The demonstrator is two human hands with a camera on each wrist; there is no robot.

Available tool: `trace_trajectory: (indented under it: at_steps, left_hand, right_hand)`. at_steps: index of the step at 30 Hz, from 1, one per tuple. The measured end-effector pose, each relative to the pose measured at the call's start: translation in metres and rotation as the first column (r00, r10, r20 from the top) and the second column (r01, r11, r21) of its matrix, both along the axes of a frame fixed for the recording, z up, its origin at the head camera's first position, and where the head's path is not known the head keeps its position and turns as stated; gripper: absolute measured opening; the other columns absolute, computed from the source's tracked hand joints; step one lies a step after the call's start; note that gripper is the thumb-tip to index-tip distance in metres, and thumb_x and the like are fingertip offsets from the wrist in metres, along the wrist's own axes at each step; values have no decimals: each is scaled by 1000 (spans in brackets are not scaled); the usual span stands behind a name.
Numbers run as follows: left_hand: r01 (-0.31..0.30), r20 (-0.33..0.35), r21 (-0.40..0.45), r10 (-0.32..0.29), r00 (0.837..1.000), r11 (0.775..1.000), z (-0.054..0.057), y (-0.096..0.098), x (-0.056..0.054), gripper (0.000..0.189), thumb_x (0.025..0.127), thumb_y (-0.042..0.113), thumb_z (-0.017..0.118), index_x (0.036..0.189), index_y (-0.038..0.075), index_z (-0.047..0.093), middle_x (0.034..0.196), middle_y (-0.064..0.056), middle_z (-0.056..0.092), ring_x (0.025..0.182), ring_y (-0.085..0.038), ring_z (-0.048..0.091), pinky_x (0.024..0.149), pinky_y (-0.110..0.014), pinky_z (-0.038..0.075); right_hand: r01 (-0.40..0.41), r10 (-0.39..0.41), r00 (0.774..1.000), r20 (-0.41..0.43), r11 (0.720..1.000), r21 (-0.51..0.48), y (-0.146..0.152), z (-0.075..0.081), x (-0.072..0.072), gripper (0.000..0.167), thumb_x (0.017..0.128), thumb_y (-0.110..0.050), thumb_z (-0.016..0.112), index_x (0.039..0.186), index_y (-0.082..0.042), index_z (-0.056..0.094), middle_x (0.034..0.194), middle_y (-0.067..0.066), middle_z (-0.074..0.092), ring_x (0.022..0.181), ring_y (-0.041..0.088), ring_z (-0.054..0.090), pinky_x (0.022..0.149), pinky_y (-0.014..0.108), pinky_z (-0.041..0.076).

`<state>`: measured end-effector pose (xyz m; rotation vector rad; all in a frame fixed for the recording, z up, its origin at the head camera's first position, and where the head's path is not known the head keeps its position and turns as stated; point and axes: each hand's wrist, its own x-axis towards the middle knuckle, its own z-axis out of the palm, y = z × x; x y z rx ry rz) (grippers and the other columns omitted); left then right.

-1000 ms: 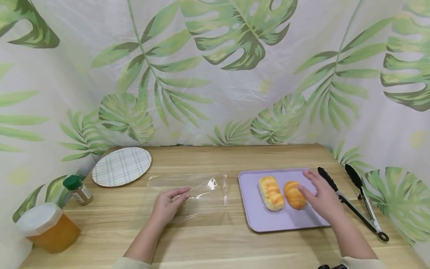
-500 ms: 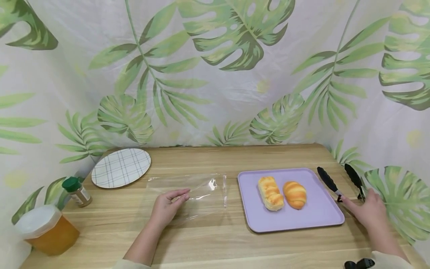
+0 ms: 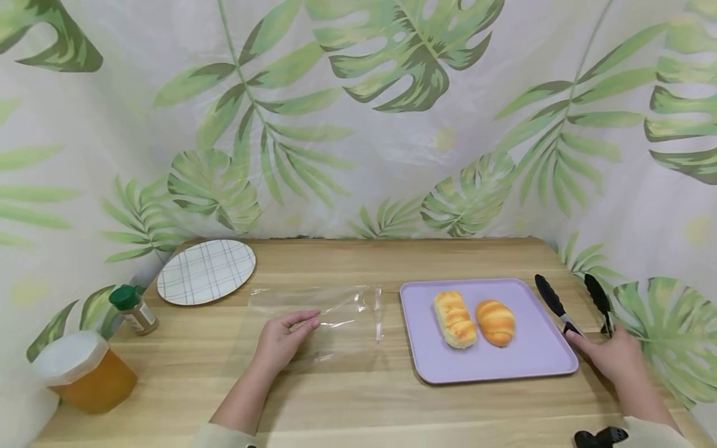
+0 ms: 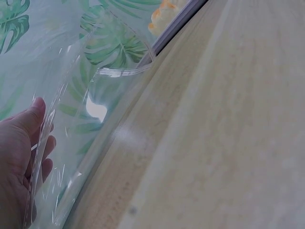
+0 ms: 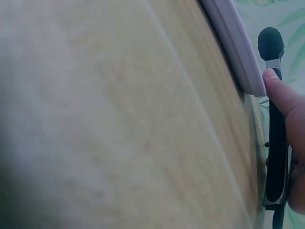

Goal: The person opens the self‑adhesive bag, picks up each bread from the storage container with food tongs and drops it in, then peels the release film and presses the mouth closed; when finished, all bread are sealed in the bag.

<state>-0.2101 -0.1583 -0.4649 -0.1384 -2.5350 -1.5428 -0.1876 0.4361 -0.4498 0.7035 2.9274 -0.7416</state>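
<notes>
My left hand (image 3: 282, 342) pinches the edge of a clear plastic bag (image 3: 348, 314) between thumb and fingers. The bag spreads to the right over the wooden table, its seal strip at the far right end. In the left wrist view the bag's film (image 4: 71, 143) stretches away from the thumb. Right of the tray, my right hand (image 3: 616, 358) grips black-and-metal tongs (image 3: 550, 297) around both arms, thumb on the left one. Their spread black tips point to the back. From the right wrist, the thumb lies along the tongs' black side (image 5: 276, 143); the other fingers are mostly hidden.
A lilac tray (image 3: 526, 361) holds an oblong bread (image 3: 454, 319) and a croissant-like roll (image 3: 495, 322). On the left stand a checked plate (image 3: 206, 272), a green-capped spice jar (image 3: 133, 309) and a lidded tub of amber contents (image 3: 86, 373). A leaf-print curtain (image 3: 358, 124) hangs behind.
My right hand has moved right, from over the roll on the tray to the tongs, and now grips them. The left hand keeps its hold on the bag.
</notes>
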Motion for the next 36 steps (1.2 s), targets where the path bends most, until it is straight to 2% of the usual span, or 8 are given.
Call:
trace_trajectory:
  at_steps: [6, 12, 15, 19, 22, 27, 33, 36]
  left_hand:
    - [8, -13, -1, -8, 1000, 1000, 3, 4, -4, 22, 88, 18, 73, 109, 10, 75, 113, -10, 73, 116, -29, 65, 103, -47, 50]
    - [9, 7, 15, -9, 1000, 1000, 2, 3, -3, 23, 88, 19, 73, 109, 11, 75, 113, -9, 73, 117, -28, 65, 104, -46, 49]
    - [16, 1, 10, -16, 1000, 1000, 2, 2, -3, 23, 88, 18, 73, 109, 11, 75, 114, -9, 73, 117, -28, 65, 104, -46, 49]
    - [16, -11, 2, -16, 1000, 1000, 3, 0, -2, 23, 88, 19, 73, 109, 11, 75, 114, -9, 73, 117, -28, 65, 104, -47, 49]
    - [19, -10, 4, -19, 1000, 1000, 2, -1, -2, 24, 88, 20, 73, 110, 11, 75, 115, -9, 73, 117, -28, 64, 104, -47, 49]
    - [27, -7, 5, -27, 1000, 1000, 0, -1, -2, 26, 88, 23, 73, 111, 10, 74, 116, -10, 72, 118, -29, 64, 105, -48, 48]
    - [25, 1, 11, -25, 1000, 1000, -2, -1, -2, 25, 88, 21, 73, 111, 10, 75, 116, -9, 72, 118, -28, 64, 105, -47, 48]
    - [24, 3, 11, -24, 1000, 1000, -2, -1, -2, 25, 87, 21, 74, 110, 11, 75, 115, -9, 73, 117, -27, 65, 105, -47, 49]
  right_hand:
    - [14, -16, 993, -116, 1000, -24, 0, 10, 12, 114, 88, -62, 59, 143, 24, 8, 137, 55, 20, 127, 68, 24, 104, 74, 28]
    - [-36, 36, 983, -179, 999, 7, -17, 27, 30, 104, 89, -60, 59, 143, 20, 20, 127, 50, 39, 112, 63, 43, 86, 71, 42]
    - [-60, 66, 981, -181, 997, 40, -31, 34, 42, 101, 89, -60, 60, 144, 17, 24, 112, 43, 52, 94, 53, 54, 70, 56, 50]
    - [-102, 115, 970, -212, 992, 72, -54, 37, 58, 88, 87, -56, 66, 135, 13, 40, 79, 16, 56, 66, 26, 50, 52, 31, 39]
    - [-137, 148, 972, -183, 988, 73, -70, 38, 68, 89, 86, -57, 67, 135, 14, 41, 76, 9, 54, 67, 22, 49, 54, 28, 37]
    - [-198, 208, 966, -150, 977, 80, -84, 33, 80, 92, 86, -59, 66, 136, 14, 41, 97, 28, 61, 87, 40, 58, 70, 47, 50]
    - [-222, 228, 971, -68, 972, 83, -95, 28, 87, 97, 85, -62, 65, 138, 15, 39, 90, 20, 62, 82, 32, 58, 68, 40, 50]
    - [-233, 235, 972, -19, 969, 85, -99, 26, 87, 104, 83, -67, 64, 138, 17, 37, 112, 38, 59, 98, 50, 58, 79, 57, 51]
